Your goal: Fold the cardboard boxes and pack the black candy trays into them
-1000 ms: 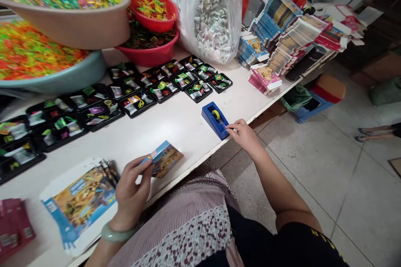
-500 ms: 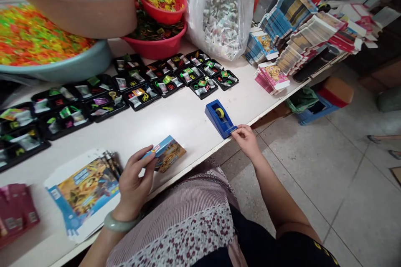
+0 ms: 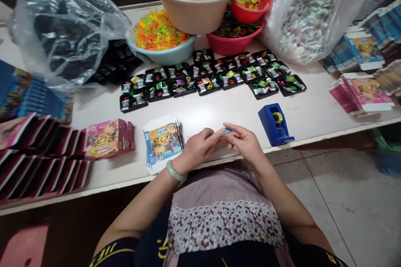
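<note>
Both hands meet over a small blue-and-yellow printed box [image 3: 227, 132] just inside the table's front edge. My left hand [image 3: 198, 150] is closed around one side of the box. At the other end, my right hand [image 3: 247, 145] has its fingers against the box's edge; whether tape lies under them cannot be made out. Most of the box is covered by the hands. To their right stands a blue tape dispenser [image 3: 270, 127] with a yellow-cored roll. Left of them lies a pile of flat blue-and-yellow cartons [image 3: 163, 139].
Behind the hands, black trays [image 3: 208, 85] of small toys and packets stand in rows. Tubs of bright plastic pieces, such as the beige tub [image 3: 194, 10], and a clear bag of sachets [image 3: 307, 25] are farther back. Pink boxes [image 3: 103, 138] fill the left side.
My right hand has left the tape dispenser and come over to the box in my left hand. The head view has swung to the left.
</note>
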A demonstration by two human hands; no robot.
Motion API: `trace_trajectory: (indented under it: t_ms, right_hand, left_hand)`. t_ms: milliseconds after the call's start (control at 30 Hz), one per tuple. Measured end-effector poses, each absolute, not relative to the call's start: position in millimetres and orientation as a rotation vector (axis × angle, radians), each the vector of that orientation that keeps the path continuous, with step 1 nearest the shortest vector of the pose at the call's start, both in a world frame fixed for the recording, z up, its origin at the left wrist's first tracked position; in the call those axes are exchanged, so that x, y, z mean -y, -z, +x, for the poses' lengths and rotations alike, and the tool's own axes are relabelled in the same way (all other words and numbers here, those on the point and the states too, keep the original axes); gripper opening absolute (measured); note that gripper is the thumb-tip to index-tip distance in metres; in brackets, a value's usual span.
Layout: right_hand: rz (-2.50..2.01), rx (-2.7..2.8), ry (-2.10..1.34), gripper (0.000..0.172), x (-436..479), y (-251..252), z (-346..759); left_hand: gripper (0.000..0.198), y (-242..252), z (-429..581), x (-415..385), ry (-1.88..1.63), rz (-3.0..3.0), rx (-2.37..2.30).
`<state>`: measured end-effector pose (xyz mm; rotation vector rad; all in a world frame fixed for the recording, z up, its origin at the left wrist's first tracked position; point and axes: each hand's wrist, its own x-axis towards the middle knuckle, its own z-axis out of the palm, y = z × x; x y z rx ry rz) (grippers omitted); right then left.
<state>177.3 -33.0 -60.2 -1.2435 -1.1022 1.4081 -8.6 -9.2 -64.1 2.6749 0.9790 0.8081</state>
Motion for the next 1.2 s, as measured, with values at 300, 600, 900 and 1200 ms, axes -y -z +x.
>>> trace_trajectory:
  t_ms: [300,600,900,1200]
  right_hand:
    - [-1.715,1.784,-1.0,0.044,11,80,207]
    - [-1.357,1.333,-1.579,0.041,19,89,163]
    - [-1.236,1.114,-1.762,0.052,-36,90,84]
    - [-1.193,1.182,-1.66,0.05,-54,85,47]
  left_hand:
    - [0.023,73,-10,4,-1.035,1.966,-1.06]
    - [0.037,64,-61,-12,-1.208,1.421,-1.164]
    - [0.067,102,-185,49,-1.124,1.369,-1.921]
    - [0.069,136,-129,53,-1.057,1.384,-1.783]
